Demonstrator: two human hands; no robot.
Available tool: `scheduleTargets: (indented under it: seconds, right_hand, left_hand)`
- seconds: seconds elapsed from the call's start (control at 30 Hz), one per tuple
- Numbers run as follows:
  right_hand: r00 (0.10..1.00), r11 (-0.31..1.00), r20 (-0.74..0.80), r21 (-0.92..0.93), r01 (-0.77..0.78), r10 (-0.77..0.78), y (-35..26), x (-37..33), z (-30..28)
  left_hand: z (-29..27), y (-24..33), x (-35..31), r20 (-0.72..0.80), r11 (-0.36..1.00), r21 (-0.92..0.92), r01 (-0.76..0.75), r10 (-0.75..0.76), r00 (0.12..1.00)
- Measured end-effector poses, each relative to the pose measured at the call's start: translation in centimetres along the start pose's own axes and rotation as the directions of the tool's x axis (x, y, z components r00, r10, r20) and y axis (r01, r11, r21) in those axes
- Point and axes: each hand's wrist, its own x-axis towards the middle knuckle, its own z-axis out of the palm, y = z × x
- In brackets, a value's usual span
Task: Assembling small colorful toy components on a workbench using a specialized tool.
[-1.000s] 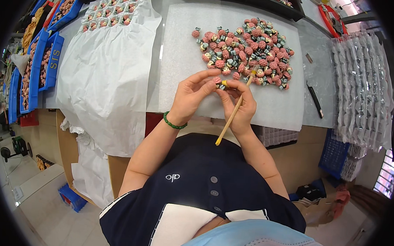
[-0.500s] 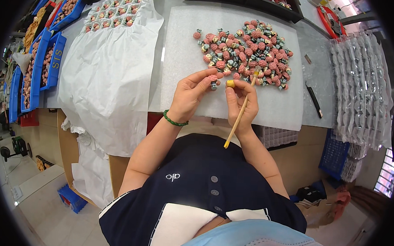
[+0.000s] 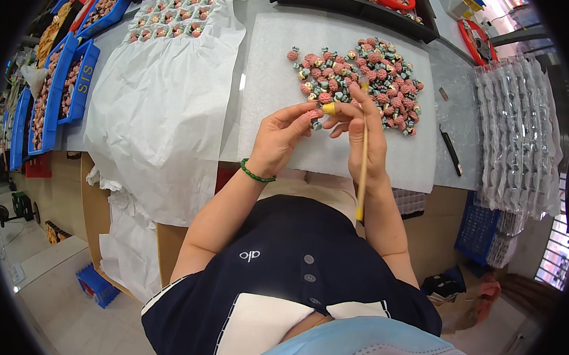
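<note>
Between the thumb and fingertips of my left hand [image 3: 278,139] is a small figurine [image 3: 314,118] with a bumpy pink top and a grey-blue lower part. My right hand [image 3: 369,146] grips a thin wooden-handled brush [image 3: 362,171], which runs nearly upright along the palm with a yellow lower end. A yellow finger cover [image 3: 329,108] sits on my right index fingertip, which is right by the figurine; whether they touch I cannot tell. Behind my hands a pile of similar figurines [image 3: 399,97] lies on a white foam sheet [image 3: 270,69].
Rows of figurines stand in a white tray [image 3: 174,17] at the far left, with white paper [image 3: 161,102] in front. Blue bins [image 3: 79,83] line the left side. A black-handled tool [image 3: 451,150] and stacked clear plastic trays [image 3: 515,130] are at the right.
My right hand has turned, its index finger reaching left to the figurine, and the brush has swung more upright. The left hand still holds the figurine.
</note>
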Motion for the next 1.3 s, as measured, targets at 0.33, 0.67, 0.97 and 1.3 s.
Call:
scheduleTargets:
  seconds: [0.33,0.67,0.97,1.3]
  right_hand:
    - [1.0,0.998,-0.007,-0.064,0.004,-0.005,-1.5,0.1,-1.1]
    - [0.998,0.964,-0.063,-0.267,0.0,-0.018,1.0,1.1,-0.4]
    - [0.996,0.949,-0.087,-0.314,-0.004,-0.025,2.2,0.9,-0.8]
    - [0.972,0.906,-0.153,-0.411,0.102,-0.178,2.9,1.5,-2.8]
  left_hand:
    - [-0.3,0.5,-0.4,0.03,0.999,0.027,0.044,-0.044,0.999]
    - [0.0,-0.4,-0.1,0.01,1.0,0.017,-0.018,0.018,1.0]
    - [-0.1,-0.7,0.3,0.009,0.998,0.041,-0.042,0.042,0.999]
    - [-0.4,0.0,0.6,-0.013,0.998,-0.067,0.01,-0.011,1.0]
